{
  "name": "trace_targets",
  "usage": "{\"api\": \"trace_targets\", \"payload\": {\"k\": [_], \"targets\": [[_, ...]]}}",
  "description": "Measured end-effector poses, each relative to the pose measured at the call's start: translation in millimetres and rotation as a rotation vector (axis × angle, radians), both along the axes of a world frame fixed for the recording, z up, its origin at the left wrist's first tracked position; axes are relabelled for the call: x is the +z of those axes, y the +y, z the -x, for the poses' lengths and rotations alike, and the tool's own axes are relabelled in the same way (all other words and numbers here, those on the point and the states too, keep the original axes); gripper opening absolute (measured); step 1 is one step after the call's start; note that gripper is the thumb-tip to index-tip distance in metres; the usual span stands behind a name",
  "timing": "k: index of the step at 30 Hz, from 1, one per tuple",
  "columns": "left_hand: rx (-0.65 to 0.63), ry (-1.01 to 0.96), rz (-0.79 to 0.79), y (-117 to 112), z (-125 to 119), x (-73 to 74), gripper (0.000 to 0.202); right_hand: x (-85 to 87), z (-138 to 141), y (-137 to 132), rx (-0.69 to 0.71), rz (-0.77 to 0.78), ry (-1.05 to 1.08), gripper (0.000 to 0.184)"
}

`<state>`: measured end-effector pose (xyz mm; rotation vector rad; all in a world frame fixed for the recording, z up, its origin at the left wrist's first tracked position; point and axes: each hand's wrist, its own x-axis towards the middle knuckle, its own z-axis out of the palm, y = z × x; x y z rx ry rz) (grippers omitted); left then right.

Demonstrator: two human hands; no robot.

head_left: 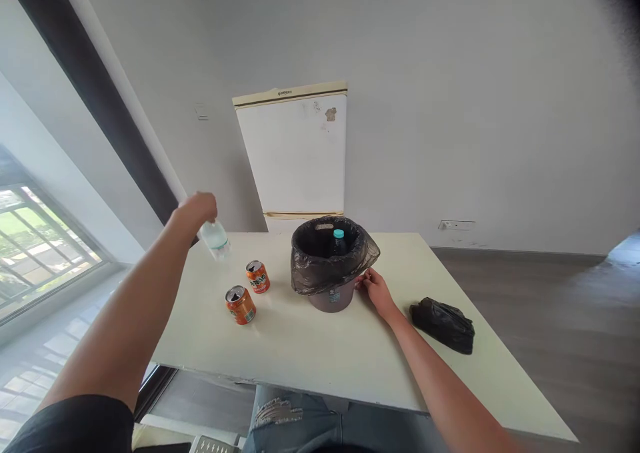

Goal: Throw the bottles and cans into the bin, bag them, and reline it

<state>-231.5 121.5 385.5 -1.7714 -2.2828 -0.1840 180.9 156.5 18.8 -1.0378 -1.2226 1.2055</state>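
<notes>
Two bare hands are at work over one bench [290,350], with two bottles, two cans, one bin and one black bundle about them. The person's left hand [201,206], one of the two, is closed round the upper end of one clear bottle [217,241], held at a slant above the far left part of the bench, its base pointing down and to the right. The right hand [376,290] has its fingers curled at the right side of the one bin [331,300], just below the liner's edge; whether they grip it or only touch it cannot be told. One dark plastic liner [315,274] lines the bin and folds over its rim, with one oblong hole showing near the back. Inside sits the second bottle [339,245], its one turquoise cap uppermost and its lower part hidden. Two orange cans stand upright to the left of the bin, apart from each other: one farther can [258,277] and one nearer can [241,306]. One black plastic bundle [443,325] lies to the right, beyond the right forearm. Behind the bench stands one white refrigerator [300,156]
</notes>
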Motion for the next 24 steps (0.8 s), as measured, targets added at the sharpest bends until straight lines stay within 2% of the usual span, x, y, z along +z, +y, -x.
{"api": "trace_targets", "payload": {"k": [3,5,7,10,13,17,21,24], "targets": [[0.017,0.081,-0.082,-15,-27,32.9,0.013,1.7,0,-1,-0.002,0.008,-0.004,0.032],[-0.071,0.121,-0.223,-30,-58,46.5,0.017,3.0,0,-2,-0.004,0.011,-0.010,0.031],[-0.188,0.098,-0.344,-47,-95,50.8,0.022,4.4,0,-3,-0.005,0.009,-0.018,0.030],[-0.357,0.078,-0.388,-66,-149,43.5,0.026,5.9,0,-4,-0.002,0.001,-0.030,0.029],[-0.505,0.046,-0.258,-69,-182,30.3,0.028,5.5,0,-3,0.000,-0.002,-0.037,0.029],[-0.560,0.037,-0.092,-54,-202,13.4,0.027,3.6,0,-1,0.006,-0.001,-0.036,0.028],[-0.587,0.107,0.058,-33,-213,-5.8,0.031,3.2,0,1,0.009,0.002,-0.032,0.028],[-0.595,0.057,0.120,-16,-217,-24.1,0.032,4.5,0,1,0.008,-0.002,-0.034,0.027]]}}
